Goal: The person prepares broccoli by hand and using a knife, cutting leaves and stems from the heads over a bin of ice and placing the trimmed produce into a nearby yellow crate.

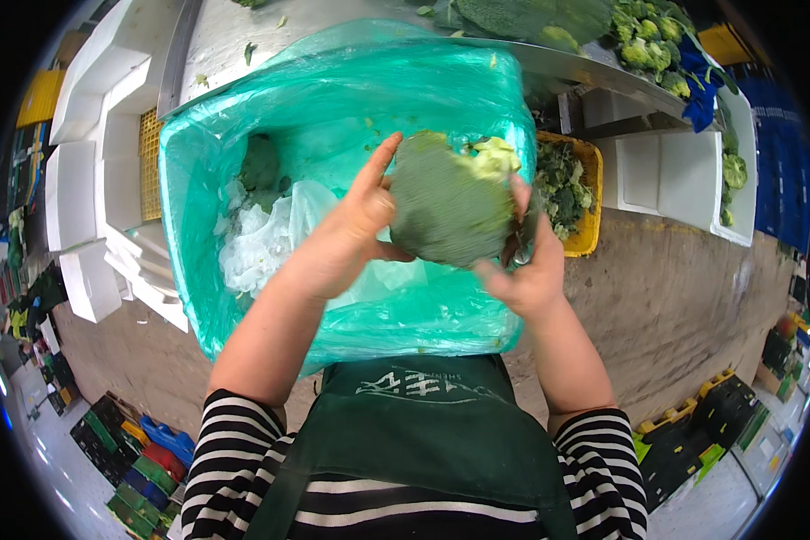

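Observation:
A large broccoli head (452,202), blurred by motion, is held above a bin lined with green plastic (337,74). My left hand (358,223) grips its left side, thumb below and fingers above. At its right edge, my right hand (536,270) holds a dark knife-like tool (528,226) with a shiny metal part, its fingertips close against the head. Paler florets or stalks show at the top right of the broccoli. Inside the bin, other broccoli (260,165) lies at the left, beside crushed ice (250,250) and clear plastic film (310,202).
Beyond the bin, a metal table (223,47) bears more broccoli (648,44) and leaf scraps. A yellow crate (590,202) of trimmings stands on the floor at right, near a white foam box (705,196). More white foam boxes (91,283) are at left.

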Motion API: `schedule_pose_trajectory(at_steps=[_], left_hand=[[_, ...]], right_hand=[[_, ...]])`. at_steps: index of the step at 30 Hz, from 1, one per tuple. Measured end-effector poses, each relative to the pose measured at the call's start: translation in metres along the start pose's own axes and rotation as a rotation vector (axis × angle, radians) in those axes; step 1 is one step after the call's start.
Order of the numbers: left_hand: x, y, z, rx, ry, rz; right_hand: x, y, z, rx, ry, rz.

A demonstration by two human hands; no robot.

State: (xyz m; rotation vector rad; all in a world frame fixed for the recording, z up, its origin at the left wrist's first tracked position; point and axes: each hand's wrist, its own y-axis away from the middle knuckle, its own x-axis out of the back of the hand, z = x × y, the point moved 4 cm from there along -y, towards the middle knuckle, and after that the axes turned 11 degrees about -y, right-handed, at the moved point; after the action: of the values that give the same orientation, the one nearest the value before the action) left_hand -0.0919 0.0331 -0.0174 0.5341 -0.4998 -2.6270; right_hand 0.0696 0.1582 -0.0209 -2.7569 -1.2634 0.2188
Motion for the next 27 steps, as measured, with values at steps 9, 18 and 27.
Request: schedule_pose_trajectory(at_steps=[9,18,27], left_hand=[[-0.055,-0.015,-0.018,0.013,0.247,0.069],[-0.085,-0.009,-0.028,-0.02,0.324,-0.153],[-0.083,-0.009,-0.042,0.355,0.575,-0.174]], right_hand=[[0.045,0.015,-0.03,0.203,0.785,0.058],[0.133,0.032,0.033,-0.667,1.182,-0.165],[0.1,0.041,-0.036,0.182,1.174,-0.014]])
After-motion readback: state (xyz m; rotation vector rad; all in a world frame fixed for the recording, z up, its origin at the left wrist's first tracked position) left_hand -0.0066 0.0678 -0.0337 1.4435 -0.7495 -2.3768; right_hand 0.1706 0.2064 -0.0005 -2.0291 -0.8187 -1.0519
